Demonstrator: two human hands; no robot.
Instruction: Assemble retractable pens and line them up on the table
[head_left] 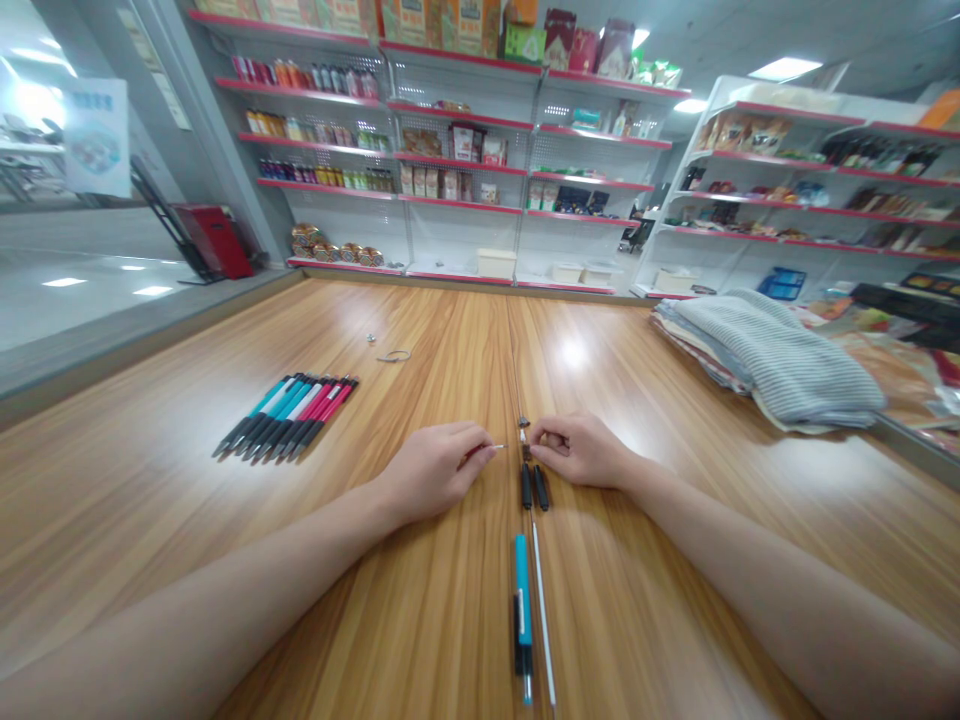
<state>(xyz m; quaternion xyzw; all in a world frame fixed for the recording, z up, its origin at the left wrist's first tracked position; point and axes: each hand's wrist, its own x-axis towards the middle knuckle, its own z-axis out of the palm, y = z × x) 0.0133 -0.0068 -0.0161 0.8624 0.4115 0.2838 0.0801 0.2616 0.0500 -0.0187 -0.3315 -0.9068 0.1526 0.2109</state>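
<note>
My left hand (433, 470) is closed in a pinch on a small thin pale piece (499, 446), its tip pointing right. Opposite it, my right hand (579, 450) has thumb and forefinger pressed together beside several tiny pen parts (523, 437); whether it grips one is hidden. Just below these parts lie two black pen grips (533, 487). Nearer to me, a blue pen barrel (523, 590) with a black clip lies lengthwise, with a thin white ink refill (543, 615) along its right side.
A row of blue, white and red pens (289, 415) lies on the wooden table (420, 620) at left. Behind are a thin wire loop (394, 356) and a tiny metal bit (370, 338). Folded cloths (780, 360) are stacked at right. Stocked shelves (465, 165) stand beyond.
</note>
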